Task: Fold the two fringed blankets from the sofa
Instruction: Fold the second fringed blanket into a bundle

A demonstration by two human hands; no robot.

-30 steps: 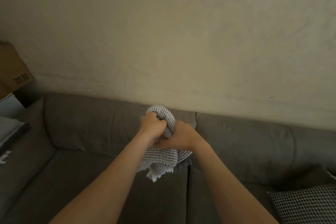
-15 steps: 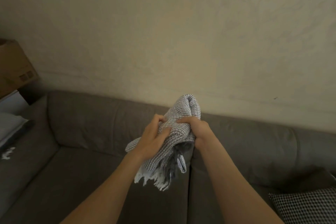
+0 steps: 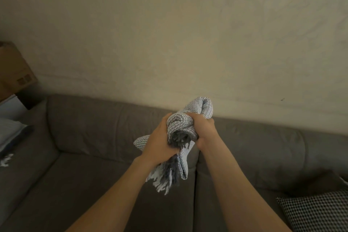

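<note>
A grey sofa [image 3: 94,137] stands against a plain cream wall [image 3: 169,43] in a dim room. A cardboard box [image 3: 13,69] sits past the sofa's left end, and a black-and-white checked cushion [image 3: 316,211] lies at the lower right. A second blanket [image 3: 9,133], pale with a white fringe, lies on the far left seat.

Two bare forearms reach forward over the seat. The left hand [image 3: 160,145] and right hand [image 3: 204,128] hold a bunched, pale woven blanket [image 3: 180,124] between them, in the air above the sofa. The fingers [image 3: 195,117] of both hands are curled tightly into the cloth. Its grey-and-white fringe [image 3: 165,177] hangs below the left hand.
</note>
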